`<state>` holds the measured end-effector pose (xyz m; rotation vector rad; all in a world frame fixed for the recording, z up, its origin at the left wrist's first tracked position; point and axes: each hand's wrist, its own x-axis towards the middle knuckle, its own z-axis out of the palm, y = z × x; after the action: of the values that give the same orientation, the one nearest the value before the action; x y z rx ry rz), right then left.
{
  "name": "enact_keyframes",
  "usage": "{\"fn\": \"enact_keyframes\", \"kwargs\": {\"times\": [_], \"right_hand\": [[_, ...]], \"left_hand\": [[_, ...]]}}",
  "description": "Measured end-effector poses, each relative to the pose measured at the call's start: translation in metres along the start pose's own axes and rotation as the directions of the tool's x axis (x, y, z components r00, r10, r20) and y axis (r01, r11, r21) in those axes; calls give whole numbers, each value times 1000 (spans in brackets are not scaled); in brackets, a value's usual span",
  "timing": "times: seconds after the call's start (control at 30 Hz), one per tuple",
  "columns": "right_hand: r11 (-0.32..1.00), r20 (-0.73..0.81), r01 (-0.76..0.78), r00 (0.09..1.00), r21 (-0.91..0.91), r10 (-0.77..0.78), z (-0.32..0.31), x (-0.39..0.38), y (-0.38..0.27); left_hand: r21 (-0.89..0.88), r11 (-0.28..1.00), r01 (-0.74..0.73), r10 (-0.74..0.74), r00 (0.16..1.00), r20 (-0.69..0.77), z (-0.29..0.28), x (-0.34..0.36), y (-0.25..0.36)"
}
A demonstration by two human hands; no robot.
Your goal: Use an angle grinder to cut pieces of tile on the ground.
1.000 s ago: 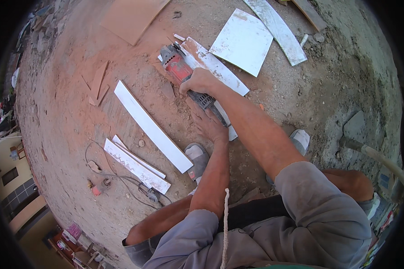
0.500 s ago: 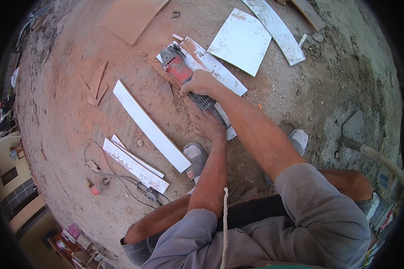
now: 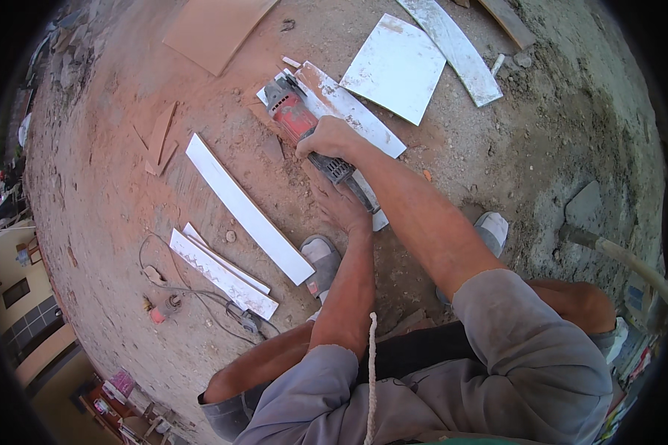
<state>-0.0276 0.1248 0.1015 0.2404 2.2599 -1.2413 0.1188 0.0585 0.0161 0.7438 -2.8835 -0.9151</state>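
Note:
My right hand (image 3: 329,139) is wrapped round the body of a dusty red and black angle grinder (image 3: 295,119). The grinder's head lies over the far end of a narrow white tile strip (image 3: 364,117), smeared with reddish dirt; its disc is mostly hidden. Just below the grinder's rear end, my left hand (image 3: 343,206) is spread with its fingers stretched out, low beside the near end of the strips. Whether its fingertips press on a tile or on the ground cannot be made out.
A long white strip (image 3: 249,210) and shorter pieces (image 3: 219,276) lie to the left, near a grey cable (image 3: 200,293). A square white tile (image 3: 395,69) and another strip (image 3: 464,55) are far right. A shovel (image 3: 608,256) lies at right, a brown tile (image 3: 217,33) at the back.

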Motion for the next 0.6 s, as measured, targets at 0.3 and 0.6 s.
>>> {"fn": "enact_keyframes", "kwargs": {"times": [0.3,0.6], "right_hand": [[998,26,-30,999,-52,31,0,-9,1],[998,43,-40,998,-48,42,-1,-12,4]], "left_hand": [[-10,1000,-29,29,999,-24,0,2,-4],[7,1000,0,0,1000,2,-3,0,1]]}}
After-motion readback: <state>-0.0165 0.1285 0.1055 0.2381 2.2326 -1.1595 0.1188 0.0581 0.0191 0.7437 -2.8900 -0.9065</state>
